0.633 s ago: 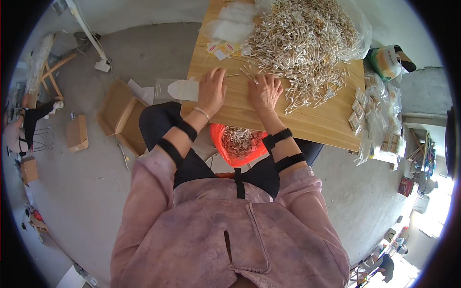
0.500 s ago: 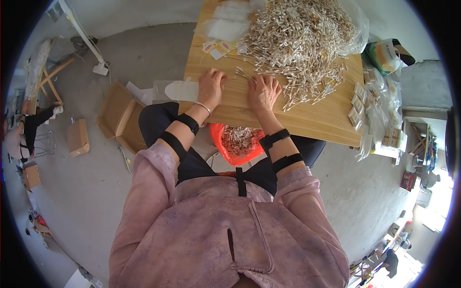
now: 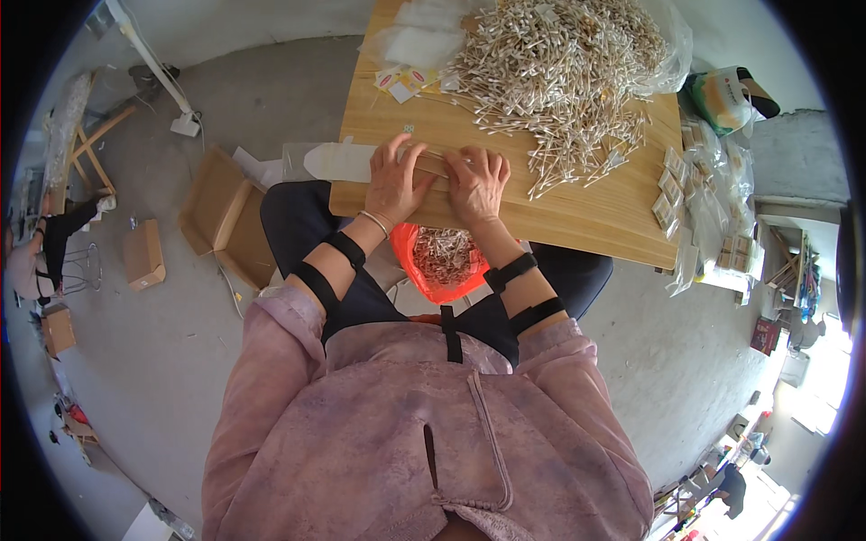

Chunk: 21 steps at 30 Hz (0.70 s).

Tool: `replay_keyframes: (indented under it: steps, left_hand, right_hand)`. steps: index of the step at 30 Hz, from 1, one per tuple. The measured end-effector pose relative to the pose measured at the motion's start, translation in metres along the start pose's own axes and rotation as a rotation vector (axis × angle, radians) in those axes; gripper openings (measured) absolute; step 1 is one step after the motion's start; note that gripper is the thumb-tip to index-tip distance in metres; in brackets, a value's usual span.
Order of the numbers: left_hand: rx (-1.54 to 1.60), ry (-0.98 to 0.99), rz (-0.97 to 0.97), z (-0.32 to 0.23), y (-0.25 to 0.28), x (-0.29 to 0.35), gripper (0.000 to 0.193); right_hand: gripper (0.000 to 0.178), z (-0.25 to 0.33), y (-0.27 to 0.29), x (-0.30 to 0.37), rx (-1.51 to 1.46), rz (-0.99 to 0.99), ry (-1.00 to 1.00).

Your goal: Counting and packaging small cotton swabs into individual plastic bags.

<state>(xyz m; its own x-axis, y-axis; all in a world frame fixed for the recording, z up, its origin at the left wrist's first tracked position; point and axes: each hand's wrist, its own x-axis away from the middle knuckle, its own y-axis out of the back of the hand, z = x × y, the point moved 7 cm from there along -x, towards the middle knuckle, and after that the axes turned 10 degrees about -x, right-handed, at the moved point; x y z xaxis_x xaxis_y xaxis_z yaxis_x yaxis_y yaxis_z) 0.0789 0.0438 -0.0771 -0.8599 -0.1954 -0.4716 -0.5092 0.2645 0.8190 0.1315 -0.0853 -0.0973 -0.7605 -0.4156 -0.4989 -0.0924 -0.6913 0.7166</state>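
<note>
Resting on wooden table (image 3: 577, 216) | both hands (image 3: 397, 180) pinching small sticks (image 3: 431, 162) | grey concrete floor (image 3: 162, 343)

The scene was evenly lit by soft daylight, bright but not harsh. The strongest light entered at the lower right rim of the view, where a patch was washed out to near white. The wooden table (image 3: 577, 216) took a mild sheen along its near edge, without real glare. Shadows were faint and diffuse; a soft one lay under the table's near edge. The centre was sharp, with no motion blur on the hands. Toward the rim, straight edges bowed strongly, detail shrank and softened, and a black vignette closed the corners.
</note>
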Motion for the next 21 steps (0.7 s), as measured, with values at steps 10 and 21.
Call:
replay_keyframes:
  steps: [10, 21]
  left_hand:
    - [0.023, -0.123, 0.192, -0.003, -0.016, 0.003, 0.043]
    - [0.127, -0.012, 0.145, 0.002, -0.013, 0.006, 0.064]
  right_hand:
    - [0.04, -0.027, 0.041, 0.045, 0.084, -0.038, -0.418]
    - [0.012, -0.044, 0.028, -0.005, 0.123, -0.029, -0.31]
